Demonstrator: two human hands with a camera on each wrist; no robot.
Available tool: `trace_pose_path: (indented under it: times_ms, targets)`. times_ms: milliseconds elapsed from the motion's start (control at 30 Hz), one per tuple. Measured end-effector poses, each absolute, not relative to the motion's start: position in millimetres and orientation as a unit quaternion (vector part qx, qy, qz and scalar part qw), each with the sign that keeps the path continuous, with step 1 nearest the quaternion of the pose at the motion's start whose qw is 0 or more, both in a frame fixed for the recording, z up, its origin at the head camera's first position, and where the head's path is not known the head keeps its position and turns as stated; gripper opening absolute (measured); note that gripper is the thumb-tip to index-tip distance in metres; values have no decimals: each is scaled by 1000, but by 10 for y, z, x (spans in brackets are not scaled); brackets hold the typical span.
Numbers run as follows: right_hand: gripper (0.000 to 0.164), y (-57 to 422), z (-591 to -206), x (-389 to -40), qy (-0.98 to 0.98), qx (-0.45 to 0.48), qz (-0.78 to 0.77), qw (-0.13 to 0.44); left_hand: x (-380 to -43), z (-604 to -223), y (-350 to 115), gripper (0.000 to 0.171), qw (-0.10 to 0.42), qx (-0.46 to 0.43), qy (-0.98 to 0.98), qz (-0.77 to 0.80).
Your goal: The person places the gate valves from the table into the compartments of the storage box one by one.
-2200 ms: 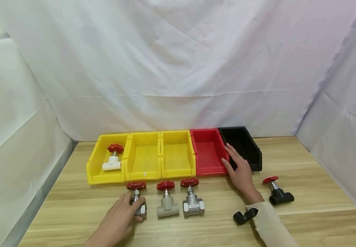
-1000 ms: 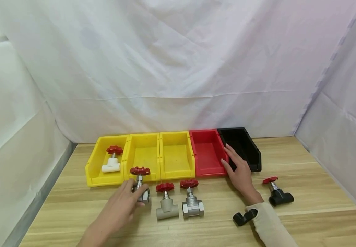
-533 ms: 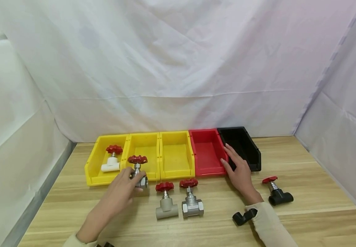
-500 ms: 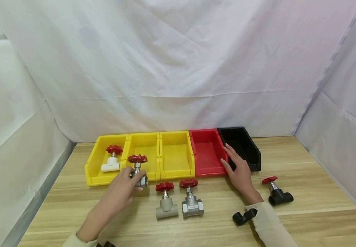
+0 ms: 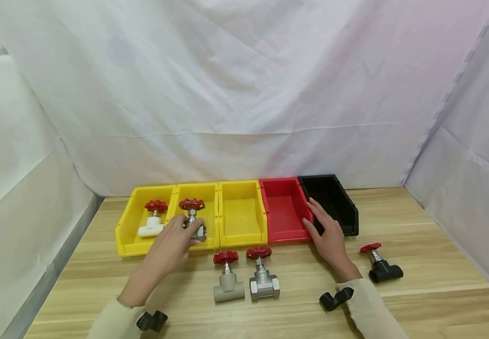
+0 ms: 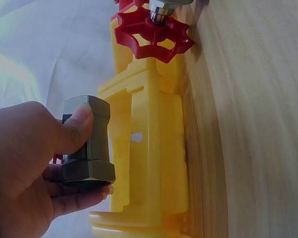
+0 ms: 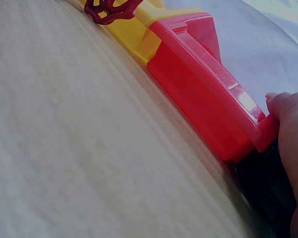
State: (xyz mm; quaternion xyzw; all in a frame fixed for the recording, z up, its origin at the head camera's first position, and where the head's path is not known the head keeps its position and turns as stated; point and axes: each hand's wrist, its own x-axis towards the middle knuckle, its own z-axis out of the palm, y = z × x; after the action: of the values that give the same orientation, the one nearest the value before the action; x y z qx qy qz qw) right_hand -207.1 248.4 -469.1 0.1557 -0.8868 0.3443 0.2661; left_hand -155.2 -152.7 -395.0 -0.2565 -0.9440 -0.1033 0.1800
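Observation:
My left hand [image 5: 169, 247] grips a metal gate valve [image 5: 200, 233] by its body, with the red handwheel upward, at the front of the middle-left yellow bin [image 5: 210, 197]. In the left wrist view the thumb lies across the valve's hexagonal body [image 6: 89, 148], with fingers behind it. My right hand [image 5: 330, 240] rests on the edge between the red bin [image 5: 284, 207] and the black bin [image 5: 352, 212]. Its fingers are extended and hold no loose part. Part of this hand [image 7: 295, 129] touches the red bin's corner in the right wrist view.
A white valve [image 5: 153, 226] lies in the leftmost yellow bin [image 5: 126, 235]. On the table stand a beige valve [image 5: 229, 285] and another metal valve [image 5: 264, 282]. A black valve [image 5: 384, 270] lies at the right. Another yellow bin [image 5: 242, 212] adjoins the red one.
My left hand has lifted the metal gate valve off the table and carried it forward to the middle-left yellow bin. The right hand has stayed in place.

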Motion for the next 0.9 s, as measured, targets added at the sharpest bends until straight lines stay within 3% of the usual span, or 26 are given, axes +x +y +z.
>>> trace_pose_path:
  times_ms: [900]
  targets:
    - [58,2490,-4698,-2078,-886,158,341,272,-1955,-4136,-1364,39,115,-222,-965,-83]
